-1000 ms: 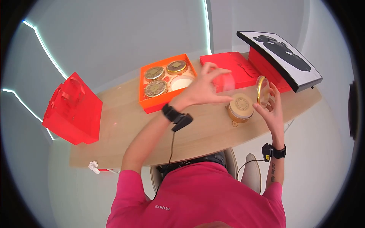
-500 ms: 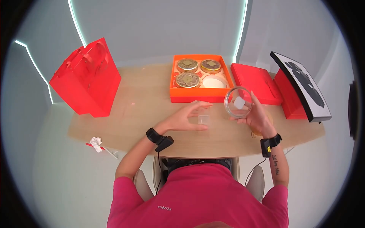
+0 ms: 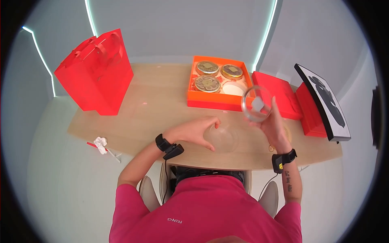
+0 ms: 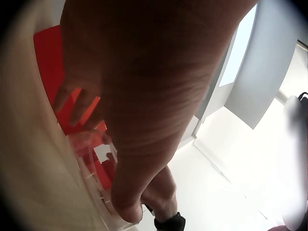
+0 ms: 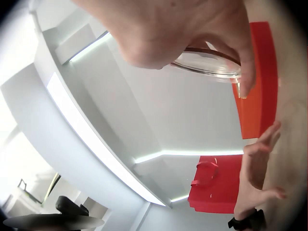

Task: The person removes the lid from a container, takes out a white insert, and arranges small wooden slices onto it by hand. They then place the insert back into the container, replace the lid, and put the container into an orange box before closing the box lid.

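My left hand (image 3: 194,130) curves its thumb and fingers round the side of a clear, see-through round container (image 3: 226,139), low over the front of the table. In the left wrist view the clear plastic (image 4: 89,168) lies beyond the thumb. Higher up and to the right, my right hand (image 3: 274,126) grips a clear round lid (image 3: 250,116) by its edge. A pale square patch (image 3: 257,104) shows in the lid. Behind the right wrist, a tan round jar (image 3: 288,133) is mostly hidden.
An orange-and-red box (image 3: 214,102) at the back holds three round gold tins (image 3: 207,84) and one round white recess (image 3: 234,88). Right of it lie a flat red box (image 3: 279,91) and a tilted black-and-white panel (image 3: 330,101). A red paper bag (image 3: 97,77) stands at left.
The left hand has come down from near the orange box to the front of the table with the clear container. The right hand has lifted the lid off to the left, turning it flatter.
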`<state>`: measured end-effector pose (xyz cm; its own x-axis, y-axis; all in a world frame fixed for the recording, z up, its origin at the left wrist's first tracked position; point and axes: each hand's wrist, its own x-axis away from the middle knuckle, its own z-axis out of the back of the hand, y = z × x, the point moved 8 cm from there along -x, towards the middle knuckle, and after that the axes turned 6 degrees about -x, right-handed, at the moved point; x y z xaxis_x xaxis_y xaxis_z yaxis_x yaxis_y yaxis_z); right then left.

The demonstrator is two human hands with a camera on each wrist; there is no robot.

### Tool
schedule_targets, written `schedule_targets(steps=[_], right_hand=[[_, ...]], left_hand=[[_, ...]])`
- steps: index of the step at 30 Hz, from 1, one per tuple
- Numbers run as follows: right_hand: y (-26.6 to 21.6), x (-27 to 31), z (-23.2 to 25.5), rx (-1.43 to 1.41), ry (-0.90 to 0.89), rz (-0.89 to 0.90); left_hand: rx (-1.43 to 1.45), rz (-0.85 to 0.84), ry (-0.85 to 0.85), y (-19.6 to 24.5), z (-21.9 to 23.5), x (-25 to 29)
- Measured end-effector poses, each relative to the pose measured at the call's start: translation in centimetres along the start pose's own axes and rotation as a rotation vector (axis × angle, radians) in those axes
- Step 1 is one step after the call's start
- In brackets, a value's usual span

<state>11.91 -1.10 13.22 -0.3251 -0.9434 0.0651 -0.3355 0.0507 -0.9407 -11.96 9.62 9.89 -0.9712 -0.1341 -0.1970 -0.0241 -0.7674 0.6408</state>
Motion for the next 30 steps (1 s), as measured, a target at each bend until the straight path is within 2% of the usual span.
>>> schedule_targets(steps=[2,3,5,7,8,12,14,15,18,20,21,23,26,28,30], right_hand=[[-3.4,-0.7,-3.5,-0.003,-0.020,0.085],[-3.7,-1.8,-5.4,0.002,-0.180,0.059],[-2.6,-2.3,-10.8,0.061,-0.247,-0.042],[0.5,-3.9,-14.6,0.079,-0.349,-0.266],[3.6,-5.7,-15.4,0.065,-0.418,-0.438],[10.6,-10.3,-21.2,0.067,-0.640,-0.563],[13.6,-10.7,-22.9,0.098,-0.748,-0.693],[15.0,-11.0,-23.4,0.103,-0.772,-0.739],[17.8,-10.9,-24.7,0.121,-0.786,-0.849],[18.9,-10.6,-25.6,0.120,-0.723,-0.870],[18.9,-10.6,-26.2,0.125,-0.764,-0.832],[18.4,-10.6,-26.9,0.132,-0.842,-0.751],[15.6,-9.9,-25.5,0.414,-0.736,-0.645],[11.5,-8.8,-24.0,0.568,-0.739,-0.498],[6.3,-7.6,-22.0,0.665,-0.697,-0.352]], left_hand=[[-0.075,-0.017,-0.015,-0.6,-0.7,0.2],[-0.117,-0.024,-0.025,-0.8,-0.9,0.2],[-0.161,-0.055,-0.027,-0.4,-1.0,0.5],[-0.221,-0.079,0.013,-0.3,-1.7,0.7],[-0.263,-0.088,0.052,-0.6,-2.5,0.9],[-0.428,-0.047,0.075,-0.6,-3.6,1.6],[-0.337,0.017,-0.061,-0.3,-3.8,1.9],[-0.289,0.049,-0.129,0.0,-4.0,2.1],[-0.378,0.076,-0.132,0.7,-3.6,2.3],[-0.338,0.072,-0.074,1.2,-3.3,2.6],[-0.316,0.069,-0.049,1.5,-3.1,2.7],[-0.248,0.182,-0.162,1.2,-3.3,2.7],[-0.200,0.289,-0.255,1.4,-2.8,2.6],[-0.310,0.237,-0.158,1.4,-2.5,2.4],[-0.540,0.075,0.085,0.4,-2.7,2.2]])
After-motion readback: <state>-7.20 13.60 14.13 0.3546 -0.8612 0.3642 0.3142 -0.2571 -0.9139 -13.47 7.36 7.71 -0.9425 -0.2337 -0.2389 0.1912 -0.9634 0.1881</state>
